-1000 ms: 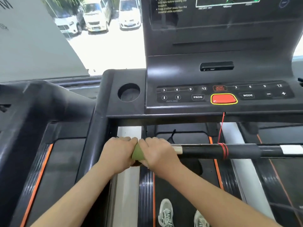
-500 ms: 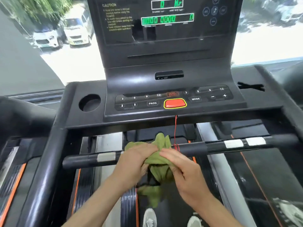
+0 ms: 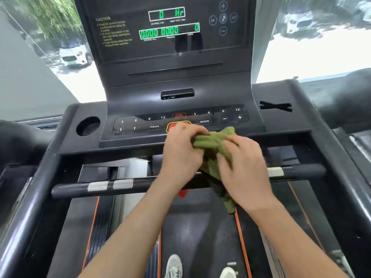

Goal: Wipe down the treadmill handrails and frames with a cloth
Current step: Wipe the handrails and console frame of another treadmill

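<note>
The left hand [image 3: 180, 155] and right hand [image 3: 245, 173] both squeeze the cloth [image 3: 212, 142]. The left one covers the red button [image 3: 176, 126]; a bump might press it.

A: What covers the red button [image 3: 176, 124]?
B: The left hand [image 3: 180, 155]; only the button's upper rim shows.
A: And the crossbar [image 3: 120, 184]?
B: Its middle lies behind both hands and the green cloth [image 3: 212, 141], whose folds are partly hidden in their grip. The right hand [image 3: 243, 171] is motion-blurred. The caution text [image 3: 114, 31] is illegible. The shoes [image 3: 173, 265] are cut by the lower edge.
</note>
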Demonstrator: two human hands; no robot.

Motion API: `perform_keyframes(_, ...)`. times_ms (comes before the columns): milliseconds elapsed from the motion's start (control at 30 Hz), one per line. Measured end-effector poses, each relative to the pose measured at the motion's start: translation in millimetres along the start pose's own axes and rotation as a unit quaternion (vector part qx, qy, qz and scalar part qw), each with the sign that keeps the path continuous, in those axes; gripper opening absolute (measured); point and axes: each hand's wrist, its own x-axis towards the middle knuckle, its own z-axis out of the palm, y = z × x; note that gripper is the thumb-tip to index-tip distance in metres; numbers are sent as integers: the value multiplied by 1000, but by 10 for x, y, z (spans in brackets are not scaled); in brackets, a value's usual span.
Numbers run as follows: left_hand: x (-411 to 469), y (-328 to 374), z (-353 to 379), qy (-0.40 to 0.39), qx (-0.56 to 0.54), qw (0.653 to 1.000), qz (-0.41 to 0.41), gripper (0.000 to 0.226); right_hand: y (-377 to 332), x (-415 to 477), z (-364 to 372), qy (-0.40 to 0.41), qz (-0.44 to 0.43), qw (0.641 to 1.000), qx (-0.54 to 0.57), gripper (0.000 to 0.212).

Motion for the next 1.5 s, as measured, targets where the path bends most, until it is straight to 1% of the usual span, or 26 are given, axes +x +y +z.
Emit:
perform_keyframes(33, -4, -114, 139, -43, 61, 997, -1, 49, 76, -38, 123, -40, 0, 995, -93, 48)
perform_keyframes(67, -65, -253, 245, -76, 103, 992, -19, 57, 135, -101, 252, -90, -9, 986, -142, 55)
perform_keyframes(133, -284, -538, 330, -87, 124, 987, -43, 59, 218, -226, 467, -181, -53, 967, -169, 55)
perform_keyframes(167, -403, -668, 319, -85, 128, 987, -52, 49, 244, -245, 529, -210, -81, 958, -178, 50)
perform_keyframes(233, -609, -867, 234, -109, 164, 979, -48, 27, 218, -174, 601, -206, -134, 950, -194, 29)
perform_keyframes(267, -676, -927, 176, -125, 174, 976, -37, 26, 154, -127, 661, -202, -162, 945, -198, 19)
perform_keyframes(333, -695, -973, 130, -131, 138, 981, -33, 26, -45, -31, 734, -234, -181, 932, -210, 11)
perform_keyframes(433, -633, -971, 108, -95, 88, 990, -63, 28, -353, 36, 867, -237, -127, 948, -169, 9)
perform_keyframes(500, -634, -1003, 101, -116, 119, 985, -37, 27, -280, 53, 827, -232, -105, 956, -143, 11)
perform_keyframes(567, -632, -1050, 99, -143, 141, 980, -8, 31, 49, 57, 650, -266, -55, 951, -144, 25)
perform_keyframes(633, -605, -1089, 109, -143, 126, 982, -13, 29, 535, 31, 459, -248, -32, 939, -237, 36)
perform_keyframes(667, -604, -1094, 110, -138, 115, 984, -12, 27, 705, 21, 374, -216, -16, 936, -279, 44)
perform_keyframes(733, -618, -1090, 106, -135, 91, 987, 2, 27, 717, -6, 402, -168, -20, 944, -283, 52)
perform_keyframes(800, -635, -1093, 72, -156, 70, 985, 18, 34, 376, -28, 646, -157, -31, 946, -282, 41)
perform_keyframes(867, -622, -1103, 8, -193, 56, 979, 26, 48, -49, -85, 931, -157, -60, 949, -267, 29)
perform_keyframes(967, -592, -1100, -61, -232, 35, 972, 16, 57, -304, -71, 1027, -197, -94, 947, -235, 11)
perform_keyframes(1000, -589, -1094, -63, -237, 51, 970, 21, 56, -233, -76, 1041, -182, -113, 949, -233, 4)
perform_keyframes(1033, -583, -1077, -41, -240, 89, 966, 37, 57, -162, -85, 1034, -153, -132, 954, -223, 4)
perform_keyframes(1067, -578, -1050, 1, -240, 150, 957, 61, 59, -91, -106, 1012, -126, -152, 959, -203, 11)
perform_keyframes(1133, -556, -995, 128, -240, 265, 927, 115, 60, 114, -151, 902, -104, -170, 955, -217, 30)
perform_keyframes(1200, -504, -935, 225, -234, 297, 911, 165, 61, 474, -183, 676, -100, -119, 961, -229, 40)
perform_keyframes(1267, -433, -877, 298, -261, 277, 901, 208, 59, 880, -167, 328, -108, -10, 971, -215, 40)
perform_keyframes(1367, -347, -815, 340, -307, 250, 888, 235, 54, 1112, -134, 136, -67, 68, 957, -275, 39)
perform_keyframes(1400, -329, -815, 324, -307, 256, 885, 240, 52, 1010, -129, 241, -59, 58, 950, -301, 39)
perform_keyframes(1433, -320, -835, 291, -297, 266, 885, 243, 50, 836, -128, 411, -53, 20, 946, -318, 37)
perform_keyframes(1500, -340, -936, 172, -271, 274, 893, 233, 49, 368, -159, 801, -38, -63, 956, -283, 29)
